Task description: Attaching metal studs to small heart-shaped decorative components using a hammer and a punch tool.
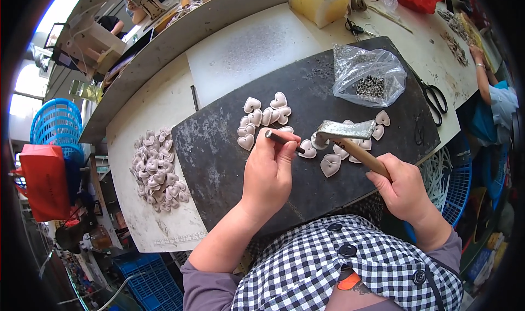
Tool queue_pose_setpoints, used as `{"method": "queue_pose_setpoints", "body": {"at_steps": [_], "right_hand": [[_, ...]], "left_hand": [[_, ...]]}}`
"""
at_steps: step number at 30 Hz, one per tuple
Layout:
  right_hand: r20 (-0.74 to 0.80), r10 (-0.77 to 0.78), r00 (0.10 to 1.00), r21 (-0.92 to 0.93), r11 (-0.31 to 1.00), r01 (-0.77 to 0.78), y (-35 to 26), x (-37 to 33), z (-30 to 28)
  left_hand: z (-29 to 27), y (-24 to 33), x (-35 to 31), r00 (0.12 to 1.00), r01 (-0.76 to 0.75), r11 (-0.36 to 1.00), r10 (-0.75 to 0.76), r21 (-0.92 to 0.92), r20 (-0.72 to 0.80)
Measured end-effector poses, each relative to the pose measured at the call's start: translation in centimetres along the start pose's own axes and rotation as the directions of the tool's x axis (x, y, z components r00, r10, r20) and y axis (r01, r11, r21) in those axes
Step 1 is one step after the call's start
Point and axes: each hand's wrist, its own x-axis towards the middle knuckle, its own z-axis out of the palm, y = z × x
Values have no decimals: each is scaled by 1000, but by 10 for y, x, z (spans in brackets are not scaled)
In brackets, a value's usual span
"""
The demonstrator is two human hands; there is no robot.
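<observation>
**Fingers sat close to the hammer's path**

The left hand (269,171) pinched a punch (284,140) onto a heart piece (307,150) at its fingertips. The right hand (403,186) gripped a hammer (350,139), head just above. A glancing blow could have struck the fingers or skidded the heart.

Bright even light, window glare upper left, fisheye-bent dark rim.

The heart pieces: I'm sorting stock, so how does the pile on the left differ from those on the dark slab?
The left pile is heaped, many overlapping, on the pale bench; the slab hearts are fewer, lying flat in loose clusters on the dark slab near the hands. Both are pale, heart-shaped pieces.
</observation>
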Motion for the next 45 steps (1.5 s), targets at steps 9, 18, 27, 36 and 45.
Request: {"method": "queue_pose_setpoints", "body": {"at_steps": [9,18,27,36,45], "right_hand": [[25,17,1000,-44,999,-16,3,-17,7],[18,-55,998,-73,996,57,0,-17,8],[161,5,987,-193,981,27,4,-26,19],[146,-1,989,-210,977,32,6,-29,22],[133,4,991,-203,979,24,9,-32,25]], "left_hand": [[6,-6,6,981,-84,971,40,226,190],[6,-7,-22,997,51,998,-53,-45,-49],[20,-25,-22,988,-63,996,71,60,-140],[22,-16,-21,892,-407,768,451,495,34],[17,-15,-19,996,18,973,2,230,-87]]}}
